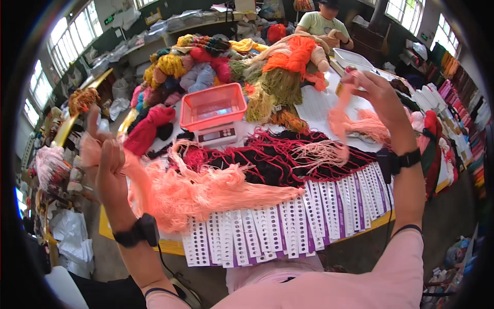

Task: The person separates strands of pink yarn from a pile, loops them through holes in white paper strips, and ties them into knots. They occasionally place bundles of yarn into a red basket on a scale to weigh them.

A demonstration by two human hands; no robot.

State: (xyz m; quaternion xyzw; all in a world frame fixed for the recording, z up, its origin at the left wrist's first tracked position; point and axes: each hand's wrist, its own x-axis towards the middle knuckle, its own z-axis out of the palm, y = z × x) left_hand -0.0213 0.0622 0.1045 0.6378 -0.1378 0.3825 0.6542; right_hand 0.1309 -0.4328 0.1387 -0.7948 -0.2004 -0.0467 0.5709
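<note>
- Here's my left hand (107,154), up beyond the table's left edge, fingers curled on the peach yarn (206,190); blurred strands run past the knuckles, so I can't tell how each finger sits.
- Over on the other side, my right hand (374,95) is raised above the table's right part, thumb and fingertips pinching a peach strand (337,118) that hangs down toward the black and red yarn.
- Hands well apart, and between them, the big fluffy mass of that peach yarn lies across the front left of the table (172,246), tapering to a point toward the middle.
- Right under that point, white strips (267,226) with rows of holes lie side by side along the front edge, purple showing between them.
- Just behind, the black and red yarn (257,162) spreads toward the right edge, a pale tangle (321,154) on top.
- In the middle, a pink basket (213,123) sits on a small scale (218,135); a red bundle (152,126) lies to its left.
- Farther back, it's heaped: yellow yarn (170,65) on the left, bright orange yarn (296,51) over olive yarn (283,90) on the right.
- Near the far right corner, a white tray (355,59), and past it a co-worker (324,23) in a light green shirt, hands together.
</note>
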